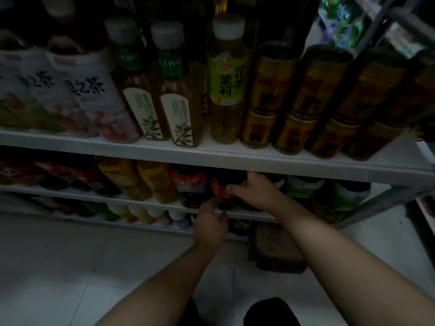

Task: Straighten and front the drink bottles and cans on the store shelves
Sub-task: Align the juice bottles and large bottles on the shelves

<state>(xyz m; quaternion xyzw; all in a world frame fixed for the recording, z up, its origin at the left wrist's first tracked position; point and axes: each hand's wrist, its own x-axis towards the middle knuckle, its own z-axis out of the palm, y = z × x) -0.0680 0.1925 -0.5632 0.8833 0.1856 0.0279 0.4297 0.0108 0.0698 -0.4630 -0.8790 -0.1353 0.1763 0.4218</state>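
On the middle shelf (141,203) stands a dark bottle with a red label (220,184). My right hand (253,190) grips it from the right, thumb across the red label. My left hand (210,223) reaches to the bottle's base at the shelf's front edge with curled fingers; its fingertips are hidden, so contact is unclear. Left of this bottle stand another dark bottle with a red and white label (191,184) and two yellow bottles (141,178). The top shelf (211,156) carries white tea bottles (91,97), amber tea bottles (174,95), a green-labelled bottle (227,85) and stacked gold cans (303,100).
Green-labelled bottles (303,187) stand right of my right hand. The bottom shelf holds small white-capped bottles (150,214). A brown cardboard box (275,248) sits on the pale tiled floor (94,267) below the shelves. A metal upright (381,201) slants at the right.
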